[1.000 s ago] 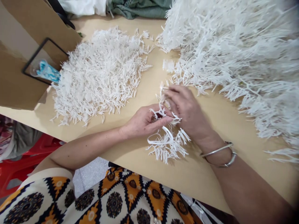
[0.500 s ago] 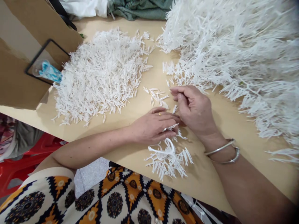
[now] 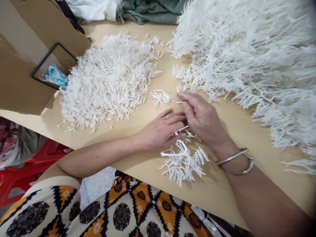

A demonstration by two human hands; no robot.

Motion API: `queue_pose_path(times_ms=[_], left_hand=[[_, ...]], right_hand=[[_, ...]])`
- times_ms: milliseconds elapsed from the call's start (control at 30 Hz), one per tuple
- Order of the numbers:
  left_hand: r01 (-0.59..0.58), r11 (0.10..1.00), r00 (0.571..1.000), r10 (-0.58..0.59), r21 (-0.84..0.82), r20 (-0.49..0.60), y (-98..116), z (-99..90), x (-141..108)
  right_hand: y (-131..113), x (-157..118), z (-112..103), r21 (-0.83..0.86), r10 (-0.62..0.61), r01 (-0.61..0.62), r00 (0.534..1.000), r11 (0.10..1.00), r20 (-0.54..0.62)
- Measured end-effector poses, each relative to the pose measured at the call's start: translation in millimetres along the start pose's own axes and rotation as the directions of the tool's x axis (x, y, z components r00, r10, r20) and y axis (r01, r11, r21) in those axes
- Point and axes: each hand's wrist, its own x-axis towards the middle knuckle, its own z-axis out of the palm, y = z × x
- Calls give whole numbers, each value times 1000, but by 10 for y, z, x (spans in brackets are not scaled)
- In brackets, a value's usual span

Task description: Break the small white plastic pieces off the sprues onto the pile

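Observation:
My left hand (image 3: 164,130) rests low over the tabletop, its fingers closed around a white branched plastic sprig (image 3: 181,130) that pokes out between them. The rest of this sprig hangs below as a tangle of stems and spiky tips (image 3: 184,164), with a thick curved stem on top. Close beside it, my right hand (image 3: 201,117) is pinched, thumb against forefinger, with a small thin white plastic piece (image 3: 181,102) at the fingertips. A little cluster of loose white pieces (image 3: 161,97) lies just beyond my left hand.
A broad heap of small white pieces (image 3: 111,75) covers the table's left side. At the right rises a larger pile of branched white sprigs (image 3: 247,49). A cardboard box (image 3: 22,89) stands far left, near a clear cup with blue-and-white contents (image 3: 56,76). Green cloth (image 3: 150,11) lies at the back.
Both hands have shifted slightly, and my left hand's sprig has moved a little rightward. The loose pieces beyond my left hand now lie in a tighter cluster. The tuft between my hands is out of sight.

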Motion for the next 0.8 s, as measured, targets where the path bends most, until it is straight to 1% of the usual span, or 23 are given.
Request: queue_pose_path(times_ms=[33,67,133,200,300,367,400,467,500,533,567,667,733,800], left_hand=[[-10,1000,1000,9,12,8,3,-2,4],[-14,1000,1000,13,27,12,4,1,7],[-22,998,1000,21,54,15,-1,15,6],[-33,996,999,32,79,17,-10,39,-3],[-15,991,1000,15,130,3,-18,88,-19],[29,987,999,-26,156,-19,-17,125,-22],[60,985,998,-55,164,-33,-14,143,-21],[133,975,990,-122,176,-68,-3,169,-17],[175,968,983,-161,183,-88,3,175,-14],[215,958,974,-199,189,-104,7,175,-13],[250,949,966,-231,195,-114,8,170,-11],[310,926,949,-291,214,-118,-35,119,0],[299,926,954,-284,229,-97,-110,63,20],[257,935,966,-252,245,-50,-197,-6,53]], right_hand=[[-28,2,-5,54,-23,20,998,998,56],[-50,3,-11,103,-38,28,995,994,87],[-65,4,-23,141,-27,16,996,990,79],[-28,-1,-23,94,10,-14,999,995,47],[74,-17,-4,-59,44,-41,998,997,47],[117,-28,5,-148,47,-35,996,988,81],[122,-32,4,-166,46,-26,992,986,117],[102,-34,-11,-145,39,-11,981,989,192],[83,-33,-22,-118,36,-11,977,993,211],[63,-31,-32,-89,36,-18,977,996,211],[46,-28,-40,-61,38,-27,981,998,188],[38,-22,-37,-18,55,-54,997,998,59],[64,-25,-19,-47,72,-71,997,996,26],[94,-31,-6,-106,90,-83,994,991,63]])
